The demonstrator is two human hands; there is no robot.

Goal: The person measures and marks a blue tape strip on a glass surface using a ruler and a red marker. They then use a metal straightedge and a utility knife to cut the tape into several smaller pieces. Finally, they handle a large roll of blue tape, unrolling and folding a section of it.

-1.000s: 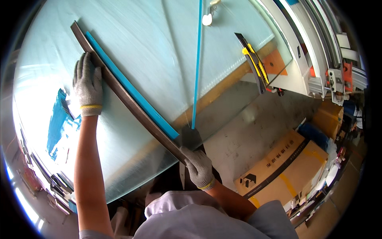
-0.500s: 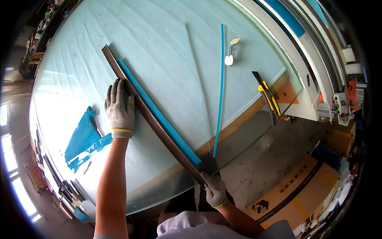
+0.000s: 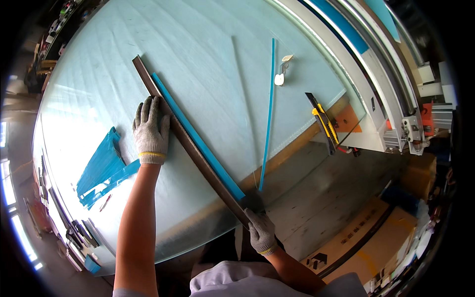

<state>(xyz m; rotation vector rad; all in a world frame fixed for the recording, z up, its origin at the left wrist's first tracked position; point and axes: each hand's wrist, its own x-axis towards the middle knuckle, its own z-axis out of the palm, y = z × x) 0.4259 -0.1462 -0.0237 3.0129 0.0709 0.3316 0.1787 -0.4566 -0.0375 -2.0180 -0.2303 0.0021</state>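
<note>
little changed — left hand point(image 3: 150, 129) (gloved) still against brown strip point(image 3: 198, 159)

Over the remote link I count two hands in grey knitted gloves, one left hand point(image 3: 151, 136) and one right hand point(image 3: 261, 231). I also make out one long dark-brown strip point(image 3: 197, 157), two flat bright-blue strips, one wide strip point(image 3: 198, 141) and one narrow strip point(image 3: 269, 119), plus one yellow-and-black utility knife point(image 3: 324, 124).
</note>
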